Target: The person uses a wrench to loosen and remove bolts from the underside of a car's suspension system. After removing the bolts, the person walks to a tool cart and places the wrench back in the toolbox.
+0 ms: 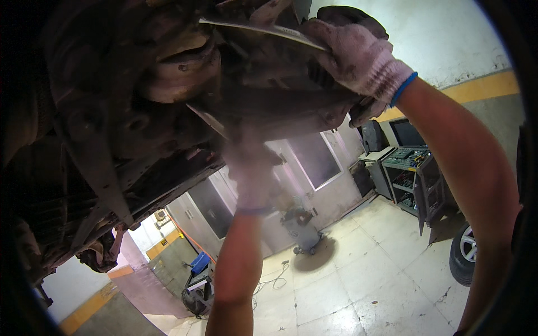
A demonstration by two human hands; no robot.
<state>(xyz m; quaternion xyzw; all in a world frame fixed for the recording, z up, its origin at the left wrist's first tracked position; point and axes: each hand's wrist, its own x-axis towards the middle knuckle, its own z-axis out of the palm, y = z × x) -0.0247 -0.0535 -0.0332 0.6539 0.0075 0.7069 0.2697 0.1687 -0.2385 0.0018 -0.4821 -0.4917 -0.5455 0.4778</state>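
Bar [263, 27] in right hand [356, 59], above left hand [251, 176]

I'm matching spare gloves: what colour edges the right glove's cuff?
The cuff edging of the right glove is blue, best seen in the head view.

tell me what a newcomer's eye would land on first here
Probably the long, slim silver metal tool at top centre, held by the right grip in a pale knit glove. Then the bulky, dark metal vehicle underside filling the upper left. The pale-gloved left grip near the middle is blurred.
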